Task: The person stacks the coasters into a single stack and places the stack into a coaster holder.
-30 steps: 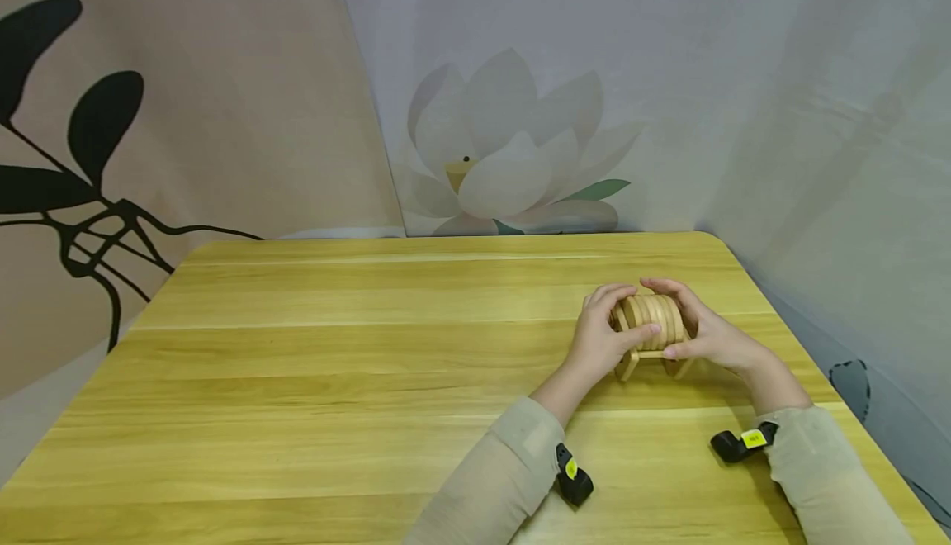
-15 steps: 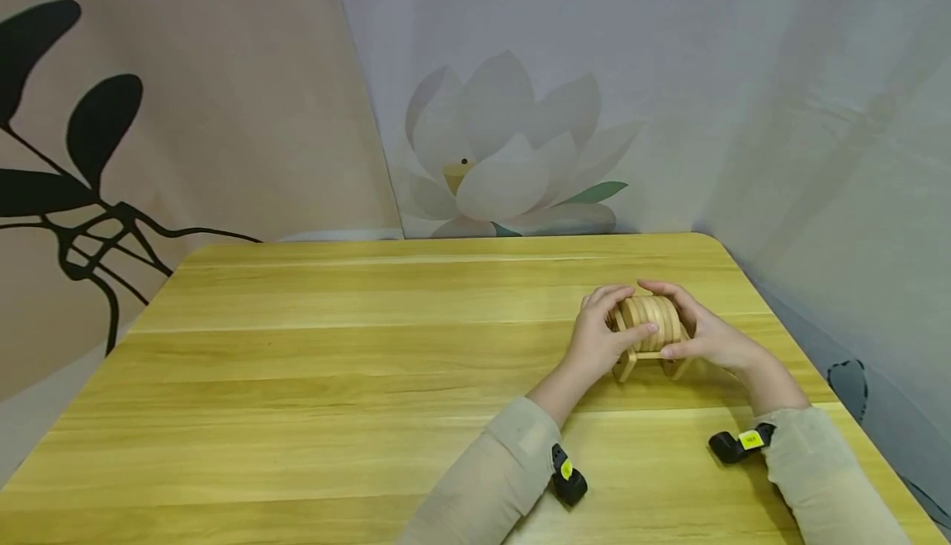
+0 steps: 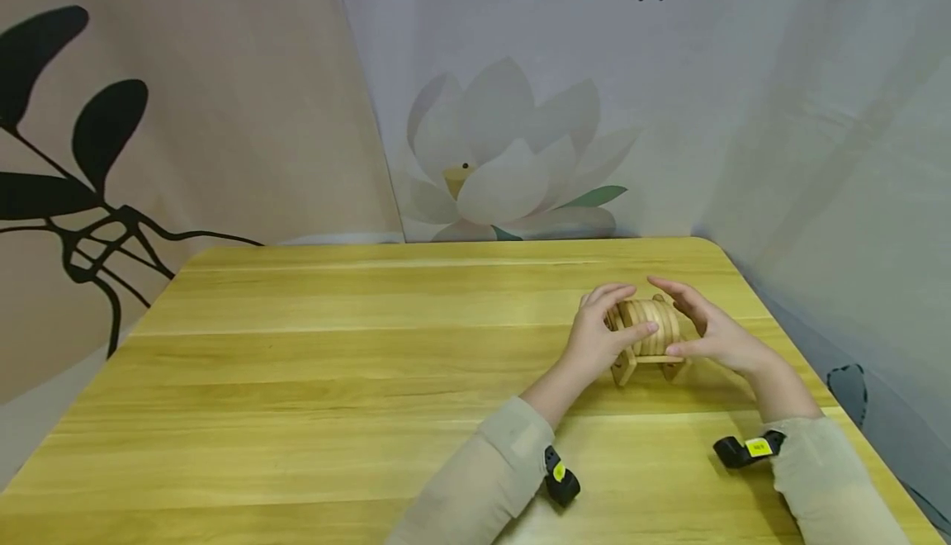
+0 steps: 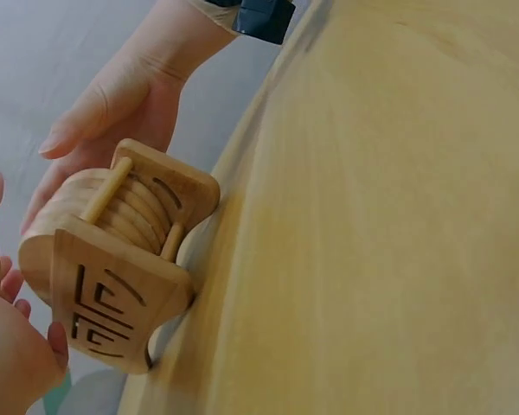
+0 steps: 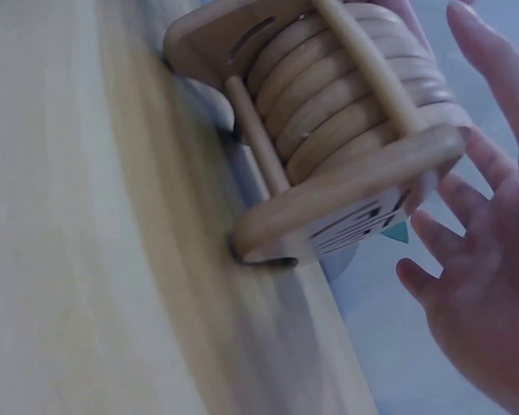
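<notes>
A wooden coaster holder [image 3: 626, 367] stands on the table at the right, filled with a row of round wooden coasters [image 3: 654, 329]. Its end panel [image 4: 112, 298] has slots cut in a pattern. My left hand [image 3: 597, 337] curves loosely around the left end; in the left wrist view its thumb stands off from the coasters and its little finger lies right at the panel's edge. At the right end is my right hand [image 3: 722, 338], thumb and fingers spread wide. The right wrist view shows its fingers [image 5: 463, 201] relaxed beside the end panel, without a grip.
The wooden table [image 3: 334, 396] reaches left and toward the back, its right edge running just beyond the right forearm. Behind it hangs a curtain [image 3: 513, 149] printed with a flower. Black wrist cameras [image 3: 562, 479] sit on both sleeves.
The right hand has spread wider and shifted slightly right, away from the coasters, showing more of the holder's right end. Left hand and holder look nearly unchanged; the head view has tilted a little.
</notes>
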A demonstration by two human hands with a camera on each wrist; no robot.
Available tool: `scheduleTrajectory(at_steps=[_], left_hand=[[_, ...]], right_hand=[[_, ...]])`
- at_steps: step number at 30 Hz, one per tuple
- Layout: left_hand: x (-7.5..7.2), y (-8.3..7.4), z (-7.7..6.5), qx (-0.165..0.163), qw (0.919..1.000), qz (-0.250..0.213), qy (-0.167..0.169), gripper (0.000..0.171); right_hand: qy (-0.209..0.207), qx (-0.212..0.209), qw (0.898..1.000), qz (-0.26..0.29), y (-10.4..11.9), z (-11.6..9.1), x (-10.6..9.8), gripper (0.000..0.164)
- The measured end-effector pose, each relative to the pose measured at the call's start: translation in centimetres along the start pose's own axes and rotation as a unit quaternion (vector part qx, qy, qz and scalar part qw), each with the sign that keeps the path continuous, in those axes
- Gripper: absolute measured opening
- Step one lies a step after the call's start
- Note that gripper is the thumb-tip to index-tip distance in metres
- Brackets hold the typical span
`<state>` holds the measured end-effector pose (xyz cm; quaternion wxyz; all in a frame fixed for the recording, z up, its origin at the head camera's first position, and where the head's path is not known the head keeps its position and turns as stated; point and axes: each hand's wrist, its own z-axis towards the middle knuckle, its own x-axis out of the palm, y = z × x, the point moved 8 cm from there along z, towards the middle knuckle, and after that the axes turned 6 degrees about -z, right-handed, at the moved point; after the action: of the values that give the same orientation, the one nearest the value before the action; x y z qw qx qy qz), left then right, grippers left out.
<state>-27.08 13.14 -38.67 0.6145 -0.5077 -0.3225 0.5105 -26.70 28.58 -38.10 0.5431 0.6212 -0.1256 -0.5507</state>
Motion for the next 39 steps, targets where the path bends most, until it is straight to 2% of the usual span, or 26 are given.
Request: scheduleTrajectory(at_steps=[10,24,30,35,39], left_hand=[[-0.8,-1.6,-0.5,-0.002,0.9999,-0.004,0.013,0.057],[-3.2,-3.6,-1.6,0.004,0.9996,-0.001,0.027,0.058],[-4.7,-4.5,-2.2,0.016,0.999,-0.005,0.041,0.054],[-6.5,-5.1,-2.7,0.029,0.9986,0.008,0.043,0.051],[-8.2,-5.4,-3.3,0.019,0.9988,0.027,0.036,0.051]], right_hand=[[-0.02,-0.006,1.0,-0.021,2.0,-0.4,-0.7,0.082],[-0.061,-0.064,0.992,-0.085,6.3,-0.3,-2.0,0.068],[-0.073,-0.034,0.99,-0.114,7.4,-0.1,-2.0,0.064],[-0.094,-0.002,0.985,-0.141,8.2,0.1,-2.3,0.058],[-0.112,0.018,0.981,-0.155,8.6,0.2,-2.6,0.055]])
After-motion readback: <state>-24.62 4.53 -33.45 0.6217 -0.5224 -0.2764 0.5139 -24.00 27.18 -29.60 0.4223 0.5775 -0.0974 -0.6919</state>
